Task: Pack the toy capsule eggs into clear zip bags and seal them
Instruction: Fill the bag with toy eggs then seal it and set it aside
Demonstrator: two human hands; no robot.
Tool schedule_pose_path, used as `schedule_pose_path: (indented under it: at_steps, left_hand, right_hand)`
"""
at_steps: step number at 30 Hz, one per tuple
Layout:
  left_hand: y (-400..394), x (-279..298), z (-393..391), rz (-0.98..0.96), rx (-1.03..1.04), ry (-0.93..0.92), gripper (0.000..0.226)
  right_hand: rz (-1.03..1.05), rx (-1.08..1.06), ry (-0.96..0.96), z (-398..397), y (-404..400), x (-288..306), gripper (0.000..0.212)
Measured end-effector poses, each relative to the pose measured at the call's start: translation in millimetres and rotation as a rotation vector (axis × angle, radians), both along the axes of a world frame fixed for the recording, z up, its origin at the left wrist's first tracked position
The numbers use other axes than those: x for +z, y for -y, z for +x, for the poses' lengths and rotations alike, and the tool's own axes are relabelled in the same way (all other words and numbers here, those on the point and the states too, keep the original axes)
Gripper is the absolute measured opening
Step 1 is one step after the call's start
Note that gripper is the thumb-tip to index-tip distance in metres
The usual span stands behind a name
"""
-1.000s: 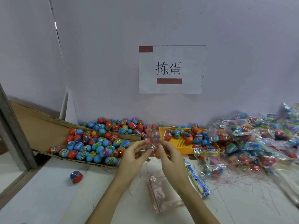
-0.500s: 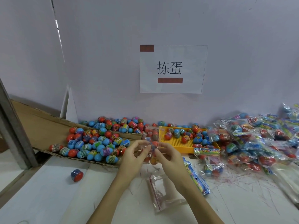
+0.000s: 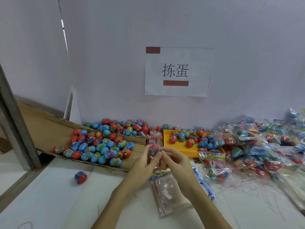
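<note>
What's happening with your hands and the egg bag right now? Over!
Both hands, left hand and right hand, pinching the clear bag above the table. Eggs visible inside; seal state unclear. Empty bags lying below. Nothing blocking.

Two hands: left hand [image 3: 143, 164], right hand [image 3: 177, 160]. One yellow tray [image 3: 179, 146], roughly a dozen eggs in it. One cardboard flap [image 3: 47, 129] carrying a pile of loose eggs [image 3: 100, 144], several dozen, too many to count. One stray egg [image 3: 80, 177] alone on the tabletop [image 3: 49, 204]. One stack of empty bags [image 3: 166, 195]. One heap of filled bags [image 3: 257, 149], count unclear. One paper sign [image 3: 178, 71] on the wall.
</note>
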State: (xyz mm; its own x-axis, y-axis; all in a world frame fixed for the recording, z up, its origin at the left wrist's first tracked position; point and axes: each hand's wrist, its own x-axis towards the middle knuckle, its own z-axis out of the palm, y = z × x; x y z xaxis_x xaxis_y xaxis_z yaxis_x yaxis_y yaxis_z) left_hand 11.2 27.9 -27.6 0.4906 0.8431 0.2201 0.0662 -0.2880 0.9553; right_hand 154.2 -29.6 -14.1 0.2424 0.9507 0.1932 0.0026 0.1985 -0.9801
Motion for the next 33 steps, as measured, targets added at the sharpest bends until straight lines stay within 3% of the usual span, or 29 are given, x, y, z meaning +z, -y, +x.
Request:
schedule_pose_path:
  at_steps: [2,4,6,8,10,12,17,22,25,28,33]
  left_hand:
    - [1,2,2,0.038,0.085,0.009,0.019]
    - [-4,1,0,0.062,0.175,0.016,0.015]
    - [-8,0,-2,0.005,0.196,0.047,0.011]
    - [-8,1,-4,-0.12,0.155,0.124,0.012]
    - [-6,3,-5,-0.178,0.109,0.176,0.013]
    - [-6,3,-4,-0.157,0.088,0.148,0.008]
    - [-4,4,-3,-0.025,0.121,0.051,0.012]
    - [-3,3,-1,0.002,0.117,0.002,0.013]
    - [-1,4,0,0.02,0.141,0.012,0.014]
    - [1,5,1,0.03,0.144,-0.001,0.017]
    - [4,9,2,0.081,0.131,-0.026,0.022]
  right_hand:
    - [-0.006,0.045,0.039,2,-2,5,0.022]
    - [0.009,-0.073,0.141,12,-14,11,0.026]
    - [-0.042,-0.31,0.495,34,-33,19,0.03]
    - [-0.246,-0.383,0.864,60,-53,24,0.049]
    - [-0.453,-0.351,1.092,83,-68,24,0.051]
    - [-0.529,-0.345,1.225,99,-78,19,0.038]
    - [-0.306,-0.506,1.023,102,-81,17,0.034]
    - [0.021,-0.479,0.669,67,-46,20,0.024]
    - [0.103,-0.45,0.434,47,-20,19,0.012]
    - [0.101,-0.397,0.178,35,-4,18,0.021]
    - [0.184,-0.32,0.134,28,7,21,0.027]
